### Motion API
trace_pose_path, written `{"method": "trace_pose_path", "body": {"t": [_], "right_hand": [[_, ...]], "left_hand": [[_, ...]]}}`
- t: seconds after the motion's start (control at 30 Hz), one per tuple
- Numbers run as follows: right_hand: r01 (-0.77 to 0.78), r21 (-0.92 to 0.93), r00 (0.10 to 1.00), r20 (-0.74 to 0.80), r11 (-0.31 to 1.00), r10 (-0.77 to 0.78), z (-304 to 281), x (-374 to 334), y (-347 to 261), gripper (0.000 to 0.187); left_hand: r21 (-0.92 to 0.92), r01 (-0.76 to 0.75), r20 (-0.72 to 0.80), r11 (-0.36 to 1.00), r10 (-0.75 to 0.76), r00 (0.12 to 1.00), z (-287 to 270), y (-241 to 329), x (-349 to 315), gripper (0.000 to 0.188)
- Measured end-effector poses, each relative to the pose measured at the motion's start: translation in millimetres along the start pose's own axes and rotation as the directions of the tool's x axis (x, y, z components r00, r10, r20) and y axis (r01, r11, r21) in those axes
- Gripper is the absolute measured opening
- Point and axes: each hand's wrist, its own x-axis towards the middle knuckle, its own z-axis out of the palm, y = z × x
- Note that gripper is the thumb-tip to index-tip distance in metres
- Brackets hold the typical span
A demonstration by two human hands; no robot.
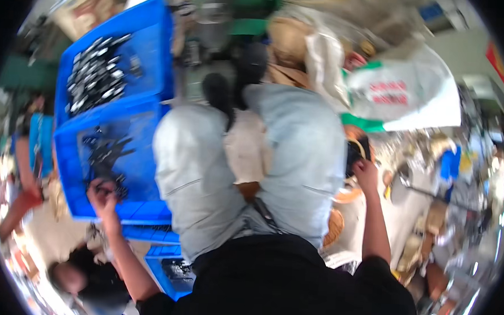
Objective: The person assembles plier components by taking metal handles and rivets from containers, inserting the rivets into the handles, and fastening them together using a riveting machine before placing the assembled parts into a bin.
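My left hand (103,200) reaches over the near corner of a blue plastic bin (142,177), its fingers curled among small dark parts (107,153). Blur hides what lies between them. On the right, beside my knee, my right hand (366,174) is closed at the opening of a round orange-brown container (350,195). A black thing (353,157) is at its fingertips; its kind cannot be made out.
A second blue bin (150,38) beyond holds many small black and shiny pieces (99,72). Smaller blue trays (164,255) lie by my left thigh. A white-and-green sack (409,89) lies at the far right. Another person (80,279) is at the lower left.
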Motion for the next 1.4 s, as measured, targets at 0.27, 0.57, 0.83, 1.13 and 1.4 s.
{"method": "trace_pose_path", "body": {"t": [0.27, 0.57, 0.83, 1.13, 1.4], "right_hand": [[0.010, 0.116, 0.996, -0.094, 0.993, 0.001, -19, -7, -24, 0.018], [-0.021, 0.051, 0.977, -0.211, 0.998, 0.031, -6, 8, -58, 0.016], [-0.083, -0.047, 0.963, -0.263, 0.995, 0.068, 3, 12, -69, 0.020], [-0.103, 0.001, 0.977, -0.189, 0.995, 0.101, 4, 16, -78, 0.025], [0.041, 0.175, 0.958, -0.286, 0.984, 0.011, -39, 10, -57, 0.016]], "left_hand": [[-0.384, 0.217, -0.095, 0.898, -0.272, 0.958, 32, 14, 12, 0.040], [-0.042, 0.244, -0.224, 0.969, -0.247, 0.943, 66, -12, -9, 0.040], [-0.049, 0.203, -0.210, 0.978, -0.209, 0.955, 73, -4, -19, 0.036], [-0.013, 0.252, -0.263, 0.968, -0.247, 0.933, 58, 1, -25, 0.043], [-0.568, 0.342, 0.090, 0.749, -0.356, 0.930, 81, 19, -24, 0.023]]}}
